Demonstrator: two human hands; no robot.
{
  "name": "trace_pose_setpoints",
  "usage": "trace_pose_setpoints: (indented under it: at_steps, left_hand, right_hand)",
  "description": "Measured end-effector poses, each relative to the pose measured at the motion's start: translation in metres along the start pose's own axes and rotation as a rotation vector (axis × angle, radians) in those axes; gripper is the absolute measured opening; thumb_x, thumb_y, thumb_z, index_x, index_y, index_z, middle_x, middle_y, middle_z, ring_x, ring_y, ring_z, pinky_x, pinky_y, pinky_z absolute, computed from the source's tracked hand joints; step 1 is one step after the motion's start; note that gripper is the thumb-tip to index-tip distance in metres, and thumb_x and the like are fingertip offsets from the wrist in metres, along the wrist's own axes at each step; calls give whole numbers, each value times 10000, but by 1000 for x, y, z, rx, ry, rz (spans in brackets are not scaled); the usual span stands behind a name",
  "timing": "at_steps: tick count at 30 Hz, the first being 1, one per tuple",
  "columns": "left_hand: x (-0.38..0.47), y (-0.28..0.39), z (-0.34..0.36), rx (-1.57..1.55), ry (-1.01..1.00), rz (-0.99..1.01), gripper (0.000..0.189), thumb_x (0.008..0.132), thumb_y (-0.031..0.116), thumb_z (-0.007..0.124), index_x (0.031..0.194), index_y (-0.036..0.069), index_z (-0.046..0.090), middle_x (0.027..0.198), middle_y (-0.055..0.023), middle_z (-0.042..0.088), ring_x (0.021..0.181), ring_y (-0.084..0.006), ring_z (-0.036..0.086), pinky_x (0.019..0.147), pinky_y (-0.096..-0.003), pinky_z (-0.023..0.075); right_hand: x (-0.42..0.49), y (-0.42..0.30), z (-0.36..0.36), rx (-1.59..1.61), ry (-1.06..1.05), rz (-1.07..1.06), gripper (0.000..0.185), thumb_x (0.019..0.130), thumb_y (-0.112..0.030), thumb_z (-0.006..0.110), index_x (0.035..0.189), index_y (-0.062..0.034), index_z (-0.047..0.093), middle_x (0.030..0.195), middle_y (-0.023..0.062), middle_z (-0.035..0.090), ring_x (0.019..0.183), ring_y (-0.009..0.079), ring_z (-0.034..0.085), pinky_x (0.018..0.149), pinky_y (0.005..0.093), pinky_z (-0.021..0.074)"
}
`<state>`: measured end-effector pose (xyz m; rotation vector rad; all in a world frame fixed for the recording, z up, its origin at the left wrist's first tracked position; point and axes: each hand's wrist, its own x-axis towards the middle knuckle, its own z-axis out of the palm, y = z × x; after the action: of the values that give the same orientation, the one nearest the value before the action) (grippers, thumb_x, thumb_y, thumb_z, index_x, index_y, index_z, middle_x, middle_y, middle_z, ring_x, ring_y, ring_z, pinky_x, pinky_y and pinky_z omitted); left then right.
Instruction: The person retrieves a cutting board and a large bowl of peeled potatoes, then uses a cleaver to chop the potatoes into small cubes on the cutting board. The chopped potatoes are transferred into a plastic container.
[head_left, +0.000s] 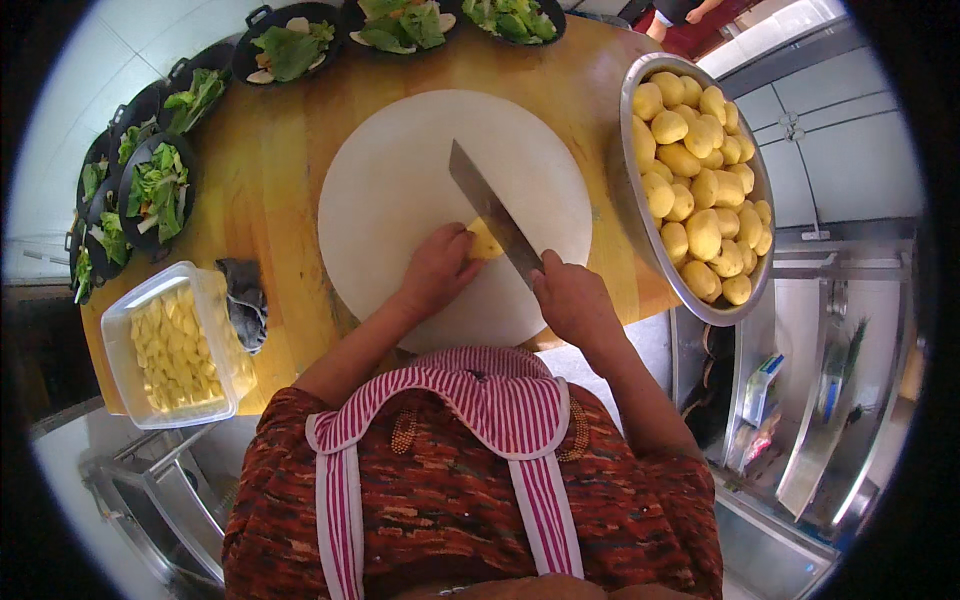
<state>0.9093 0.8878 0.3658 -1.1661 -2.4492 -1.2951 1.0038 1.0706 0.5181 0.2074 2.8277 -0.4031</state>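
On a round white cutting board (390, 180), my left hand (441, 268) grips a peeled-looking yellow potato (486, 244) by its left side. My right hand (574, 296) is closed around the handle of a cleaver (491, 206), whose broad blade points away and to the left. The blade lies against or just over the potato's right side; whether it has entered the flesh I cannot tell. The cleaver's handle is hidden inside my fingers.
A large metal basin (651, 255) heaped with whole potatoes (705, 187) stands at right. At left are a clear plastic tub (120, 352) of cut potato pieces (176, 345) and a dark cloth (244, 300). Several black pans (247, 64) with leafy greens line the wooden table (262, 172).
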Motion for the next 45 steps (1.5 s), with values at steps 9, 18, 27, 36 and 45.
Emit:
trace_pose_setpoints:
  at_steps: [9,18,27,36,45]
  left_hand:
    - [0,2,1,-18,-44,-56,444,782,199,756,1120,8,540,1235,-228,548,1029,-420,593,865,-472,507]
    - [-2,9,-3,12,-57,-89,428,789,205,739,1121,10,552,1223,-220,546,1065,-409,579,904,-460,496]
    - [2,9,-3,62,-81,-48,410,778,176,732,1105,11,549,1181,-213,553,1007,-409,592,864,-452,508]
    - [18,23,5,93,119,15,677,794,223,724,1365,28,416,1383,-240,426,1287,-438,385,1103,-494,315]
    - [35,39,41,11,250,-48,409,804,208,683,1162,40,580,1238,-204,519,1200,-410,461,1060,-502,347]
  right_hand:
    - [29,-4,22,22,113,4,224,974,-248,475,958,-25,491,749,218,658,734,415,656,666,531,509]
    - [11,-14,18,18,27,-68,232,970,-243,472,970,-15,513,765,209,660,750,404,660,685,514,519]
    - [41,-22,21,166,180,-67,259,968,-252,484,969,-6,562,851,228,662,842,436,640,753,521,510]
    - [7,83,38,1074,67,281,242,926,-247,568,825,-27,554,559,63,524,434,162,553,392,317,447]
    - [-11,71,107,1344,-83,201,260,897,-309,642,848,-66,564,583,26,514,439,152,523,411,319,449]
